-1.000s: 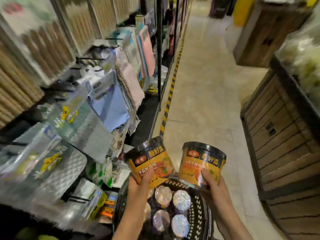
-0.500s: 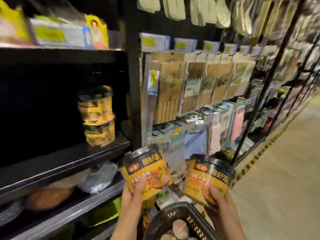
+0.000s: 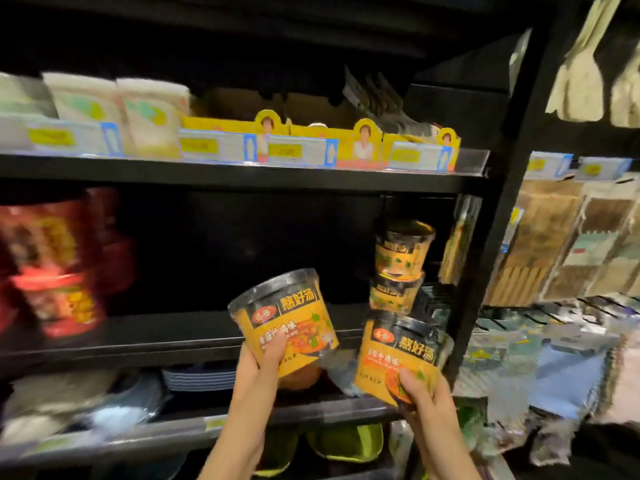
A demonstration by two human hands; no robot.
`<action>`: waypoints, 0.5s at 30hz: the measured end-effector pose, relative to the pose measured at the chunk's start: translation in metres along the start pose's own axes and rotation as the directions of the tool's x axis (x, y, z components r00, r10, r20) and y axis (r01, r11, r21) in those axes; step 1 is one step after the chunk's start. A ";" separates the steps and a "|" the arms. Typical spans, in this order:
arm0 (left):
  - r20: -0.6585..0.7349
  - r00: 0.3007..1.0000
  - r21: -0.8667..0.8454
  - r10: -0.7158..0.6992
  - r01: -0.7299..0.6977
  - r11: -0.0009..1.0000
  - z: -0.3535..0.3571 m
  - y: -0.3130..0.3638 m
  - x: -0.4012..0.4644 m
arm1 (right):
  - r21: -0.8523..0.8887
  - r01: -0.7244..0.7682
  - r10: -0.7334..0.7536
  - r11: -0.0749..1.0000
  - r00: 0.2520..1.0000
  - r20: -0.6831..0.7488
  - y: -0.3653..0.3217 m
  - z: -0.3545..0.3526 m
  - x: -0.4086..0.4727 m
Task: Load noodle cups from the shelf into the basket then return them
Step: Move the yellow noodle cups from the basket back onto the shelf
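1. My left hand (image 3: pixel 261 367) grips a yellow noodle cup (image 3: pixel 284 318) from below – thumb curled across its label, cup tilted left.
2. My right hand (image 3: pixel 424 396) clamps a second yellow noodle cup (image 3: pixel 401 355) at its base.
3. Both cups are held before the black shelf (image 3: pixel 166 336) – two stacked cups (image 3: pixel 398 268) stand on its right end.

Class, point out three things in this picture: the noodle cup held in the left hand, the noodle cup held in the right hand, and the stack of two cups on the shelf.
Left-hand cup (image 3: pixel 284 320), head view, orange label.
Right-hand cup (image 3: pixel 401 351), head view, label.
Shelf stack (image 3: pixel 401 263), head view, upper cup's side.
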State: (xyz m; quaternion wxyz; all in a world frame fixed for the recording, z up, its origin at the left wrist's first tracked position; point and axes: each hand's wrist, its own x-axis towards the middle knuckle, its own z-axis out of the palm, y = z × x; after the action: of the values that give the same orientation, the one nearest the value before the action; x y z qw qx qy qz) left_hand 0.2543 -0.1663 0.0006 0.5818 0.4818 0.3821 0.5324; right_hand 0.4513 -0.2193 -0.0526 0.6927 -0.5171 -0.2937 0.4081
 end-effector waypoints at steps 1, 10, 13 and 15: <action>0.001 1.000 0.016 0.022 -0.022 1.000 -0.010 0.005 0.008 | -0.007 0.006 -0.006 1.000 1.000 0.015 0.001 0.016 0.004; 0.012 0.978 0.144 0.209 -0.209 0.967 -0.081 0.049 0.096 | -0.133 0.119 -0.098 0.984 0.983 0.154 0.022 0.130 0.050; 0.014 0.966 0.179 0.258 -0.257 0.950 -0.093 0.055 0.123 | -0.194 0.139 -0.098 0.971 0.973 0.208 0.033 0.154 0.064; 0.009 0.959 0.205 0.284 -0.280 0.938 -0.094 0.058 0.136 | -0.239 0.162 -0.106 0.957 0.967 0.231 0.039 0.164 0.074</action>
State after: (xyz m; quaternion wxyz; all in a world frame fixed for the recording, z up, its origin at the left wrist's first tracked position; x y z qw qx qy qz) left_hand 0.1685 -0.0189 0.0430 0.4431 0.5831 0.3676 0.5731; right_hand 0.3422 -0.0718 -0.0430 0.6104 -0.5335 -0.4519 0.3723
